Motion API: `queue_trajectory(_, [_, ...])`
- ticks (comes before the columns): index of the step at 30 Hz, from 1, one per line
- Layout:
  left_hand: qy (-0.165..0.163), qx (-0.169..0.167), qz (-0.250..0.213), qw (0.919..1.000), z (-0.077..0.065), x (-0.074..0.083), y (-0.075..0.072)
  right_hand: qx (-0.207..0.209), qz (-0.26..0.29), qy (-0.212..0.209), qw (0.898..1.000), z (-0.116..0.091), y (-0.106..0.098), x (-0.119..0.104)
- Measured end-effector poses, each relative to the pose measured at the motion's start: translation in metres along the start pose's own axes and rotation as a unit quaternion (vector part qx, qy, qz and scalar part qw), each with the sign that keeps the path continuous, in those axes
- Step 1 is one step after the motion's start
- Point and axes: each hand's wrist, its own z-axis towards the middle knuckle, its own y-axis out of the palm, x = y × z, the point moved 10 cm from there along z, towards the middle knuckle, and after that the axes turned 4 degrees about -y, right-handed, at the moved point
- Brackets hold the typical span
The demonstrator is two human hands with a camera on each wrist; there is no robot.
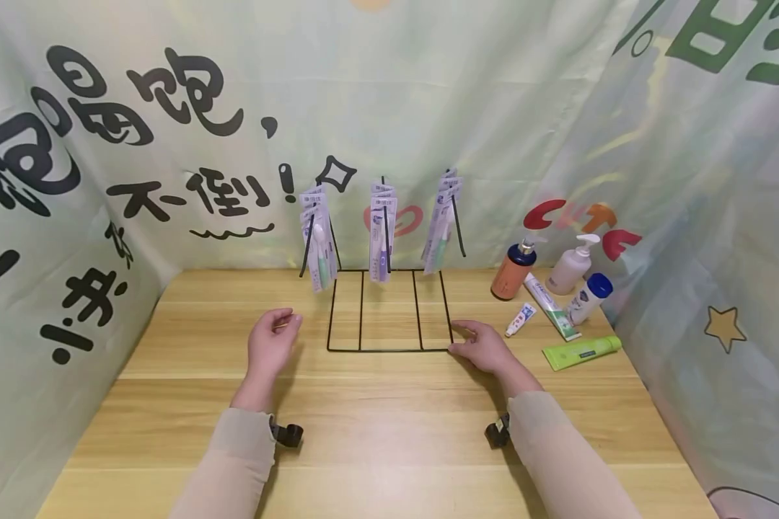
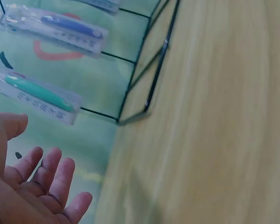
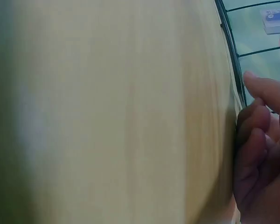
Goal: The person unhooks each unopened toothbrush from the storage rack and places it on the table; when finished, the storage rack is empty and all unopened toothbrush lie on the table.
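A black wire display rack (image 1: 389,351) stands on the table with three hanging arms. Packaged toothbrushes hang on its left arm (image 1: 320,252), middle arm (image 1: 381,245) and right arm (image 1: 443,223), in purple-white packs. My right hand (image 1: 483,349) is at the rack's front right corner, thumb and fingers about the base wire. In the right wrist view, the thumb (image 3: 266,88) reaches to the wire above curled fingers. My left hand (image 1: 273,342) hovers left of the base, apart from it and holding nothing, its fingers (image 2: 60,182) loosely bent in the left wrist view.
On the right are an orange pump bottle (image 1: 511,274), a pale pump bottle (image 1: 568,268), a blue-capped white bottle (image 1: 587,301), a small toothpaste tube (image 1: 521,319), a longer green-white tube (image 1: 555,311) and a lime-green tube (image 1: 581,353). Printed cloth (image 1: 389,108) walls the wooden table (image 1: 389,447).
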Motion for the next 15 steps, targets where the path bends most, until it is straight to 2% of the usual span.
queue_trajectory(4, [0.011,0.007,-0.019,0.9997,-0.002,0.009,0.0,0.0,-0.01,0.006,1.0,0.002,0.001,0.002])
queue_trajectory(9, [0.026,0.018,-0.02,0.9993,-0.003,0.025,-0.001,-0.011,-0.022,0.004,1.0,0.004,0.003,-0.001])
queue_trajectory(12, [0.038,0.023,-0.025,0.9987,-0.001,0.036,0.0,-0.017,-0.055,0.001,0.998,0.005,0.003,-0.003])
queue_trajectory(15, [0.053,0.027,-0.035,0.9976,0.0,0.048,0.0,-0.019,-0.113,-0.011,0.993,0.005,0.0,-0.009])
